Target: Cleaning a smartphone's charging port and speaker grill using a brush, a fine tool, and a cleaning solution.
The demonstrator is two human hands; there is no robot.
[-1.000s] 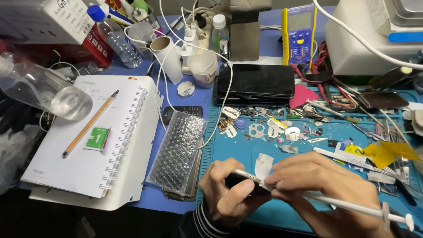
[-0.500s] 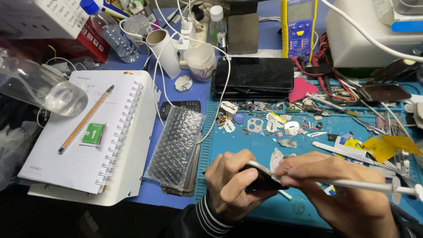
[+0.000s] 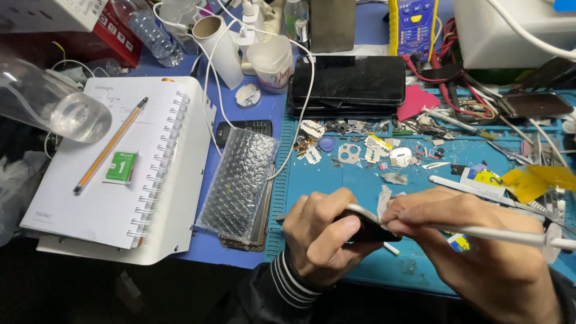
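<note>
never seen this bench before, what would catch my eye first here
Low in the middle, the left hand holds a small dark phone while the right hand works at its edge, with a white cable running off right. To the left lies a white spiral notebook with an orange pencil on it. A litter of tiny metal parts covers the blue work mat.

Left hand (image 3: 321, 240) low centre, fingers curled, gripping (striped cuff at wrist). Right hand (image 3: 474, 240) alongside, fingertips pinched, touching the left.

An electronics repair workshop: blue work mat (image 3: 336, 180) strewn with small parts (image 3: 372, 147), multimeter (image 3: 413, 24), phones (image 3: 351, 81).
</note>
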